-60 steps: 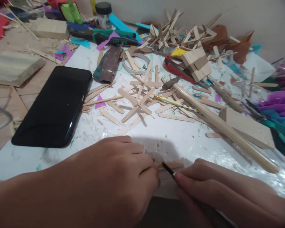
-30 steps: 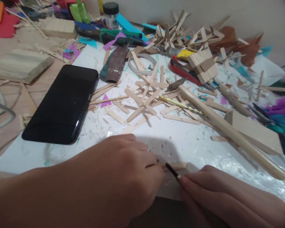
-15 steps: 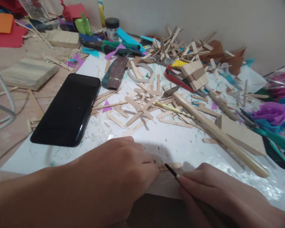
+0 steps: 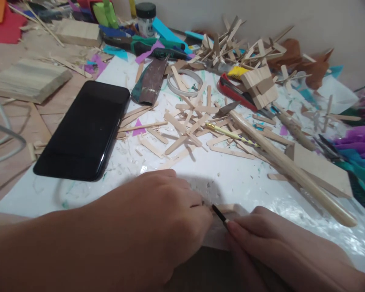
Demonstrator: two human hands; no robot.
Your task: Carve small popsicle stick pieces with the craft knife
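Note:
Near the front edge of the white sheet [image 4: 79,198], my left hand [image 4: 173,215] is closed, its fingertips on a wooden stick [image 4: 228,208] lying flat. The stick's right end shows; the rest is hidden under the fingers. My right hand [image 4: 261,235] grips a thin tool with a dark tip [image 4: 219,213], held like a pen. That tip touches or nearly touches the stick beside my left fingertips. Too little of the tool shows to tell its kind.
A black phone [image 4: 85,129] lies at left. Beyond my hands are scattered craft sticks [image 4: 185,134], a patterned pencil [image 4: 228,134], a long wooden rod [image 4: 292,170], a red cutter [image 4: 235,94], a tape ring [image 4: 185,94] and teal-handled scissors [image 4: 360,178].
The view has shifted slightly. My left fingers have moved right along the stick, closer to the tool tip, covering more of the stick. My right hand keeps its grip.

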